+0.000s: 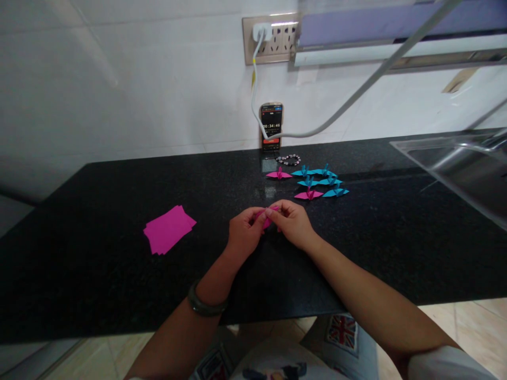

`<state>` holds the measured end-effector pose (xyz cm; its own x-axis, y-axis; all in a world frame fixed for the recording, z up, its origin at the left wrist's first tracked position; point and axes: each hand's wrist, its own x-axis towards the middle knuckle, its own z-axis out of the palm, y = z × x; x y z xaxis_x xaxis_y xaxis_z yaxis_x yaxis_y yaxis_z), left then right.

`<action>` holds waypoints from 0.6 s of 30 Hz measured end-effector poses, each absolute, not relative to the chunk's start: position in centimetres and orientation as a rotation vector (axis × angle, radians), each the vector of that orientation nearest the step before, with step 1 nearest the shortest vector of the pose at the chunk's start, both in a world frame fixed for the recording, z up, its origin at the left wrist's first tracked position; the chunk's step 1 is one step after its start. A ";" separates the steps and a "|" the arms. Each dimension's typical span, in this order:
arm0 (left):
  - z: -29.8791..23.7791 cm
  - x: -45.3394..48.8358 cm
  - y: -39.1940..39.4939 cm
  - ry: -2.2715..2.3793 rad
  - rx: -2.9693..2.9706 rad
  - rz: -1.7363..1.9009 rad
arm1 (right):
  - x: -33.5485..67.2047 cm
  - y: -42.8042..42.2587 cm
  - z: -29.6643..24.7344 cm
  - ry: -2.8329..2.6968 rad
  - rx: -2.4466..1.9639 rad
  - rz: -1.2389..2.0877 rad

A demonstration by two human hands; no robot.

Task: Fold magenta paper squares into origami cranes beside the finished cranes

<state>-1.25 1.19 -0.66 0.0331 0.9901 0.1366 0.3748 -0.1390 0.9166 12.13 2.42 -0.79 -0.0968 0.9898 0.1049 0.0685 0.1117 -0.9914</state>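
Observation:
A small folded piece of pink paper (pixel 268 220) is pinched between both my hands over the middle of the dark counter. My left hand (pixel 246 228) grips its left side with thumb and fingers. From the right, my right hand (pixel 293 221) closes on its upper right part, the thumbtip near the left thumb. Much of the paper is hidden by my fingers, so its exact fold is unclear. Just beyond my right hand stand several folded paper cranes, among them a pink crane (pixel 309 195) and a blue crane (pixel 336 192).
A stack of pink paper sheets (pixel 169 230) lies left on the black countertop (pixel 99 279). A phone (pixel 271 126) showing a timer leans on the wall, with a cable (pixel 336 116) and a beaded string (pixel 291 159) nearby. A metal sink (pixel 467 163) is at right.

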 end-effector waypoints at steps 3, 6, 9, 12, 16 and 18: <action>-0.8 -1.2 1.2 1.402 1.603 1.104 | 12.2 2.4 -0.6 -1.361 -1.140 1.159; -0.8 -1.2 1.2 1.405 1.598 1.107 | 12.3 2.4 -0.6 -1.376 -1.130 1.136; -0.8 -1.2 1.3 1.410 1.596 1.097 | 12.4 2.4 -0.8 -1.386 -1.139 1.117; -0.7 -1.2 1.2 1.400 1.594 1.093 | 12.5 2.5 -1.0 -1.390 -1.152 1.102; -0.7 -1.1 1.2 1.392 1.588 1.108 | 12.6 2.5 -1.0 -1.408 -1.160 1.104; -0.7 -1.1 1.2 1.389 1.581 1.112 | 12.6 2.5 -1.0 -1.395 -1.151 1.119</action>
